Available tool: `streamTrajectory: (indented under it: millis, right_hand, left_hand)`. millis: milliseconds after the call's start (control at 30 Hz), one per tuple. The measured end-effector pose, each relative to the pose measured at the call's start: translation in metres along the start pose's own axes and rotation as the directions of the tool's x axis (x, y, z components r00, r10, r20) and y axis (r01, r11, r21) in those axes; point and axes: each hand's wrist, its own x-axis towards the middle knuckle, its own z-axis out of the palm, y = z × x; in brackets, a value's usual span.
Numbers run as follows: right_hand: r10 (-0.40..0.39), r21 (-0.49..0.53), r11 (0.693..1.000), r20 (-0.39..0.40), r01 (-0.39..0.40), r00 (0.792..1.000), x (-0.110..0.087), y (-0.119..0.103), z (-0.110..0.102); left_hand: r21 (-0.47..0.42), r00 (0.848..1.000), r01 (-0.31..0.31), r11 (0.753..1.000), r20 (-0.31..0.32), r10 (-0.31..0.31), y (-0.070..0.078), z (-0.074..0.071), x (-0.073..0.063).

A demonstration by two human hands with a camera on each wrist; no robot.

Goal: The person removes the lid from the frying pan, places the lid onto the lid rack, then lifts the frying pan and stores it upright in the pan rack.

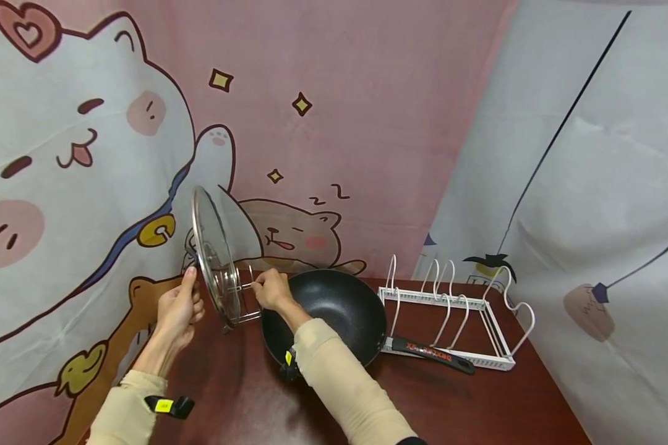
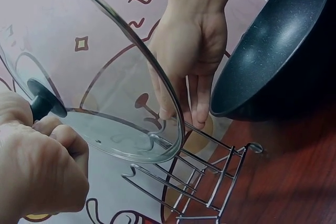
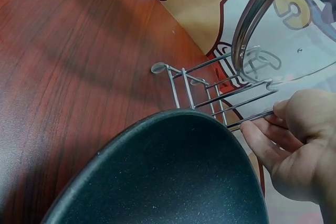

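My left hand (image 1: 177, 312) grips the dark knob (image 2: 46, 100) of a glass pot lid (image 2: 121, 77) with a metal rim. The lid stands nearly upright, its lower edge at a small metal wire rack (image 2: 220, 182) at the back of the table. My right hand (image 1: 273, 289) reaches over the wok and pinches a thin rod of that rack, as the right wrist view shows. Close beside the right hand is a black wok (image 1: 339, 309), its long dark handle (image 1: 431, 354) pointing right.
A white rack (image 1: 445, 357) with several curved upright dividers stands on the right of the reddish-brown table (image 1: 228, 383), with the wok handle overlapping its front edge. Behind the table hangs a pink and white cloth (image 1: 367, 123) printed with cartoon animals.
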Motion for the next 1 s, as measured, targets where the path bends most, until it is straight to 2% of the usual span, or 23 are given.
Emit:
streamTrajectory:
  millis: [533, 767, 1000]
  right_hand:
    - [-0.029, -0.025, 0.999, -0.028, 0.029, 0.999, 0.003, 0.008, 0.011]
    - [-0.052, -0.048, 0.998, -0.031, 0.05, 0.998, 0.005, 0.009, 0.011]
    - [0.005, -0.004, 1.0, -0.001, -0.005, 1.0, 0.0, 0.0, 0.003]
  left_hand:
    - [0.01, 0.997, 0.068, 0.998, -0.033, -0.067, -0.011, -0.008, 0.006]
    - [0.01, 0.997, 0.08, 0.997, -0.022, -0.08, -0.016, -0.009, 0.007]
    - [0.029, 0.997, 0.077, 0.997, -0.024, -0.076, -0.021, -0.009, 0.006]
